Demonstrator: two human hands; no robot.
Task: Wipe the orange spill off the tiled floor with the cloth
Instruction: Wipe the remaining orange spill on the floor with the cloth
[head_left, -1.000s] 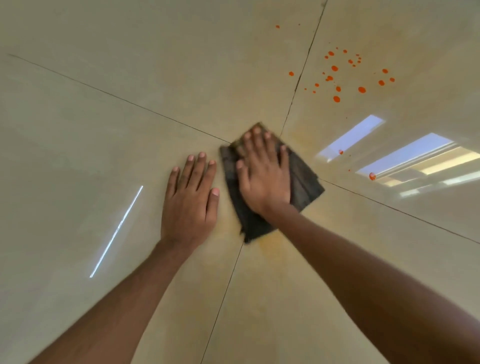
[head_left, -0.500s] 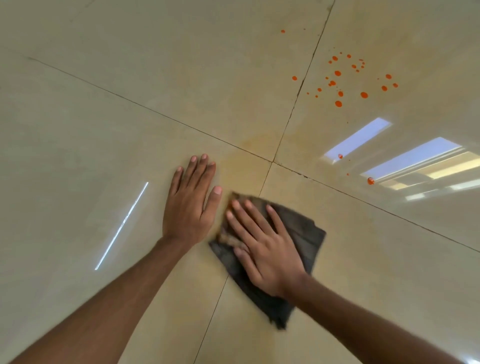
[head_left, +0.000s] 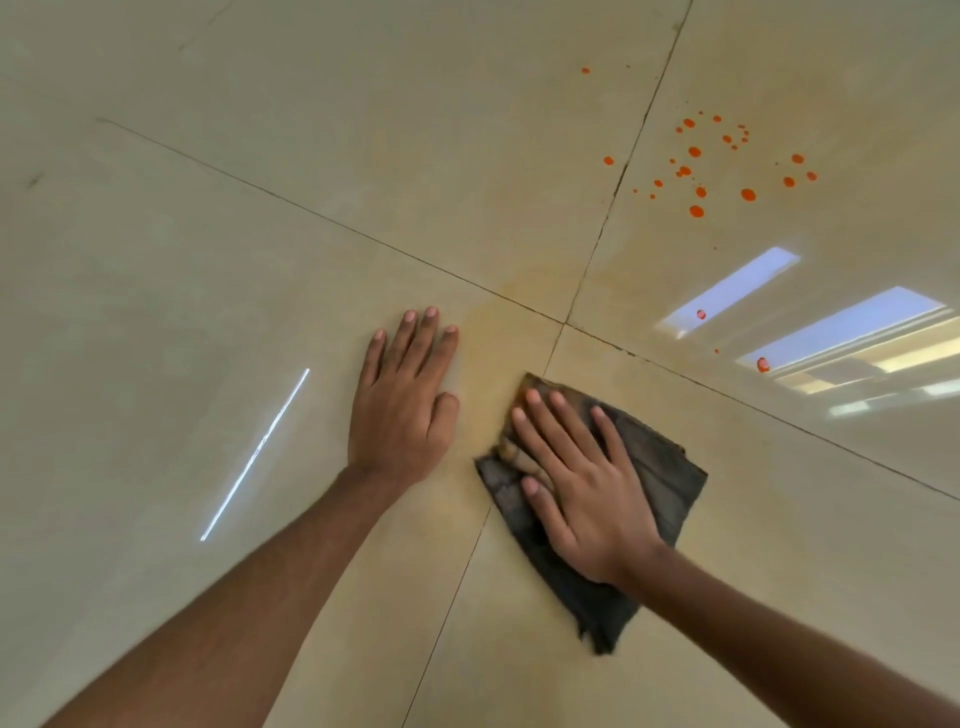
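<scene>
A dark grey cloth (head_left: 660, 483) lies flat on the beige tiled floor (head_left: 260, 218), just below and right of where four tiles meet. My right hand (head_left: 576, 483) presses on it, palm down with the fingers spread. My left hand (head_left: 402, 402) rests flat on the bare tile to the cloth's left, holding nothing. Orange droplets (head_left: 696, 210) are scattered on the far right tile, well beyond the cloth. Two more drops (head_left: 762, 365) sit near the window reflection. A faint yellowish smear (head_left: 498, 317) covers the floor around the tile junction.
Dark grout lines (head_left: 602, 228) cross at the junction. Bright window reflections (head_left: 852, 327) lie on the right tiles and a thin light streak (head_left: 254, 454) on the left tile.
My right hand dragged the cloth from the tile junction down towards me, then held it about there. The left hand stayed planted on the floor.
</scene>
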